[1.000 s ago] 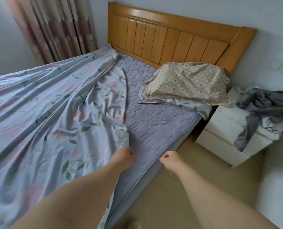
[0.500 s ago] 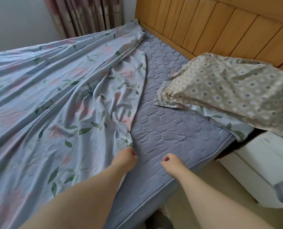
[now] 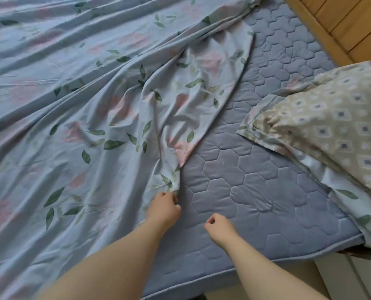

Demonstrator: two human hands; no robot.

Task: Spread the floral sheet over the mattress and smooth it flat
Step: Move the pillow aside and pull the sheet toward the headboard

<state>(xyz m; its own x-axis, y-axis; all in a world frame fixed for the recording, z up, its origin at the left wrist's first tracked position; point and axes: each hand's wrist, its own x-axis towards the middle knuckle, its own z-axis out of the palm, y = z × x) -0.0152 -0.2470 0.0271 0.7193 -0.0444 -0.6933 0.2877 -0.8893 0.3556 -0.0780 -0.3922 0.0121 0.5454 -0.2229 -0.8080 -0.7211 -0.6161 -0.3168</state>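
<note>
The floral sheet (image 3: 89,109), pale blue with pink flowers and green leaves, lies rumpled over the left part of the bed. Its right edge runs diagonally and bunches to a point near my left hand. The quilted blue-grey mattress (image 3: 256,182) is bare on the right. My left hand (image 3: 164,207) is at that bunched edge, its curled fingers pinching the fabric. My right hand (image 3: 219,228) hovers just above the bare mattress near its front edge, fingers curled in, holding nothing.
A beige patterned pillow (image 3: 336,131) lies on the mattress's right side over a folded floral piece. The wooden headboard (image 3: 353,29) is at the top right. A white bedside cabinet (image 3: 353,278) stands by the mattress corner at the lower right.
The view has moved closer and lower over the bed. Both hands reached forward; my left hand has come up to the sheet's bunched edge. The sheet lies as before.
</note>
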